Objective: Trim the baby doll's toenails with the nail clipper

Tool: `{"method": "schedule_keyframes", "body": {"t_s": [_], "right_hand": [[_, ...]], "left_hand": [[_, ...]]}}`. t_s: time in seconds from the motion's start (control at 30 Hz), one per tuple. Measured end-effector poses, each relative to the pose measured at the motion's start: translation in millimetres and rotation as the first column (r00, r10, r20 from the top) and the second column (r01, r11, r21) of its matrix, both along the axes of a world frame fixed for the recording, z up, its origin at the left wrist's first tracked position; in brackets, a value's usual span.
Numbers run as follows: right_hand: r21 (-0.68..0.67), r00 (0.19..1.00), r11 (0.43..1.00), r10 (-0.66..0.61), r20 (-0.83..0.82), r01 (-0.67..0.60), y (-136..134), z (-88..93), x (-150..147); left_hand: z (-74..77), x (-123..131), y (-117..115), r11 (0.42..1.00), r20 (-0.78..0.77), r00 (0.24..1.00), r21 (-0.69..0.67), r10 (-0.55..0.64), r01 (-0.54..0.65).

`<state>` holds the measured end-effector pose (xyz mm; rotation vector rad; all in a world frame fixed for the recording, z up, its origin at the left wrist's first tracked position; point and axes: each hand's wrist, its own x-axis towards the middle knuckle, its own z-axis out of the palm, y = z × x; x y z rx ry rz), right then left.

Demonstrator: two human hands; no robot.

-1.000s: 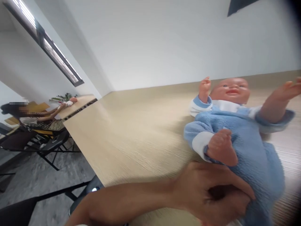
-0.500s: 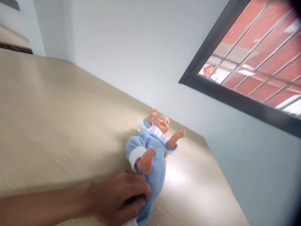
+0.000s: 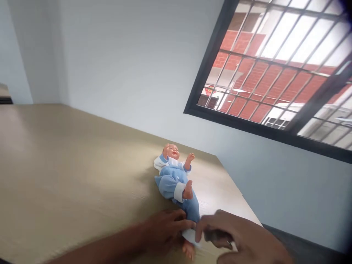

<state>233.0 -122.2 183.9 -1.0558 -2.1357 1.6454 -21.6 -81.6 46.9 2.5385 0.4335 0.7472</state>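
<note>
Vinyl baby doll (image 3: 172, 179) in a fluffy blue romper with white cuffs lies on its back on a pale beige wood-grain table (image 3: 68, 165), toward the table's far corner, with its head pointing away from the person. Both of its arms are raised. One knee is bent, with a bare foot (image 3: 188, 190) sticking up, and the other leg stretches toward the near table edge, its bare foot (image 3: 188, 250) showing below the hands.

In the head camera's tilted view, the person's left hand (image 3: 165, 231) comes in from the lower left, its fingers half curled and laid across the doll's lower leg beside a white leg cuff (image 3: 189, 234). The right hand (image 3: 236, 238) comes in from the lower right, fingers bent, with their tips at that same cuff. Both hands are touching the doll, but I cannot tell whether either has a firm hold.

Beyond the table rise a plain pale grey wall (image 3: 123, 73) and a dark-framed window (image 3: 202, 73) with metal bars, through which a red brick building (image 3: 254, 84) shows.
</note>
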Motion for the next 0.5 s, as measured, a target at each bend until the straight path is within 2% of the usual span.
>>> {"method": "schedule_keyframes", "body": {"t_s": [0.1, 0.27, 0.33, 0.4, 0.5], "right_hand": [[-0.027, 0.995, 0.999, 0.025, -0.097, -0.027, -5, -17.1, -4], [-0.133, 0.911, 0.976, -0.210, -0.356, 0.173, -29, -78.1, 4], [-0.140, 0.876, 0.961, -0.276, -0.395, 0.239, -45, -94.1, 3], [-0.099, 0.856, 0.948, -0.315, -0.410, 0.301, -58, -101.5, -2], [0.035, 0.846, 0.921, -0.340, -0.410, 0.388, -71, -101.0, -16]], "left_hand": [[-3.0, 5, -1, 0.999, -0.056, 0.998, 0.030, -0.009, 0.010], [-5.7, 11, -4, 1.000, -0.118, 0.993, 0.026, 0.007, -0.004], [-6.4, 15, -5, 1.000, -0.145, 0.989, 0.022, 0.018, -0.015], [-8.1, 21, -6, 0.999, -0.178, 0.983, 0.023, 0.041, -0.037], [-11.3, 29, -5, 0.996, -0.216, 0.973, 0.041, 0.087, -0.080]]}}
